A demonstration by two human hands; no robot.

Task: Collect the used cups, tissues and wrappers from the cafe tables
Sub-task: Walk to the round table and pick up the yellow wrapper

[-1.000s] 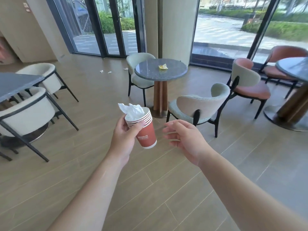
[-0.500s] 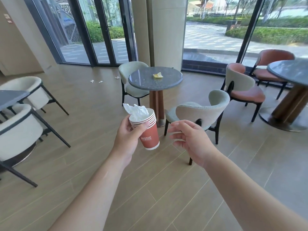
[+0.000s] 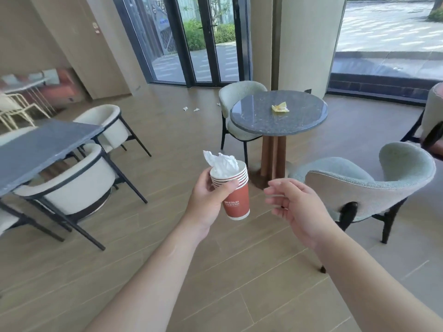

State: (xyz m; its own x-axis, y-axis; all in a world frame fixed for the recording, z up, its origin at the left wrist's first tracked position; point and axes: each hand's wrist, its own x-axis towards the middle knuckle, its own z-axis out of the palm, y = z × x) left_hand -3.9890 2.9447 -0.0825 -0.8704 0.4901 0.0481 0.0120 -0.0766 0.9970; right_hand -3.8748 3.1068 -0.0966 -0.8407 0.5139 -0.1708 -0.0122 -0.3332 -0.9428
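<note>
My left hand (image 3: 206,202) grips a stack of red paper cups (image 3: 236,200), held upright at chest height. White crumpled tissue (image 3: 221,161) sticks out of the top cup. My right hand (image 3: 297,207) hovers just to the right of the cups, fingers relaxed and holding nothing. Ahead stands a round grey table (image 3: 261,121) with a yellow crumpled wrapper (image 3: 280,108) lying on its top. Three small white scraps (image 3: 190,109) lie on the floor beyond the table, near the glass doors.
A pale green chair (image 3: 364,185) stands close on my right, another green chair (image 3: 236,97) behind the round table. On the left are a dark rectangular table (image 3: 43,149) and cream chairs (image 3: 76,188). A pillar (image 3: 304,44) rises behind the round table.
The view has come closer to the round table and turned left, bringing the dark rectangular table in. My left hand still holds the cup stack; my right hand stays beside it.
</note>
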